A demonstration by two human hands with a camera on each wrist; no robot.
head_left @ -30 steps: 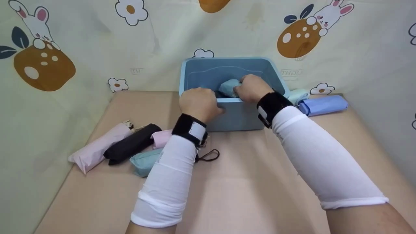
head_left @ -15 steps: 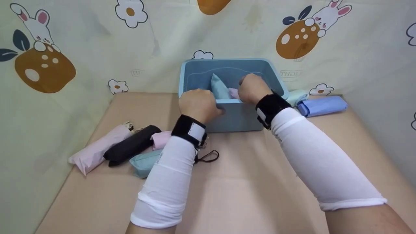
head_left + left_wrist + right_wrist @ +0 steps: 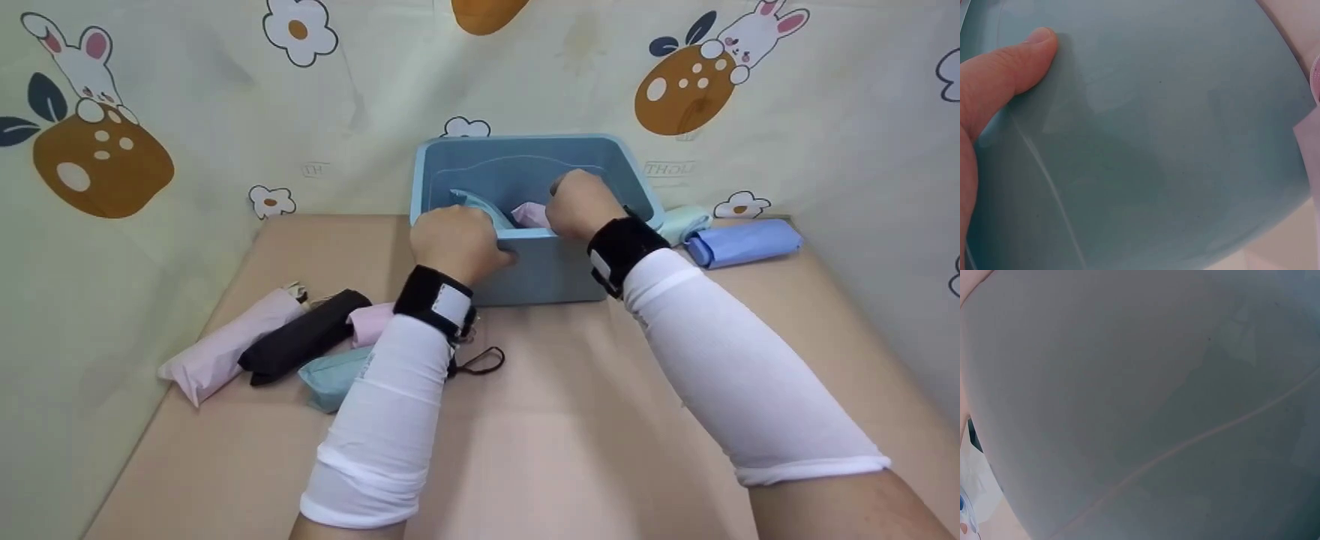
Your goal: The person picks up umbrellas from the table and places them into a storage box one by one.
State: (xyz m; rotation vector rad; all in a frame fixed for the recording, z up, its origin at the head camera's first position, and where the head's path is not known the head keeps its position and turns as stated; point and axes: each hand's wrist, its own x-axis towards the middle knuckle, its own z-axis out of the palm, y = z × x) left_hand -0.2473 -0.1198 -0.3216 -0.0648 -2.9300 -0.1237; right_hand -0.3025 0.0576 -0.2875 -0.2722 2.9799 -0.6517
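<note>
A blue-grey plastic bin (image 3: 544, 270) stands at the back of the table. My left hand (image 3: 459, 241) grips its front rim; in the left wrist view the thumb presses the outer wall. Over the same rim, further right, my right hand (image 3: 583, 204) reaches into the bin with its fingers curled downward. Those fingertips are hidden, and I cannot tell whether they hold anything. Just left of them shows a pale pink folded umbrella (image 3: 531, 215). Behind my left hand a teal folded umbrella (image 3: 484, 208) leans inside the bin. Only the bin's wall (image 3: 1100, 382) fills the right wrist view.
Left of the bin lie folded umbrellas: pale pink (image 3: 232, 337), black (image 3: 304, 337), pink (image 3: 370, 322) and teal (image 3: 334, 379), partly under my left forearm. A black strap loop (image 3: 484, 361) pokes out. Mint (image 3: 686, 223) and blue (image 3: 744, 243) bundles lie right of the bin.
The teal umbrella, earlier beside my right hand, stood up inside the bin and has tipped over to the left. More of the pale pink one now shows. My left hand has stayed on the rim.
</note>
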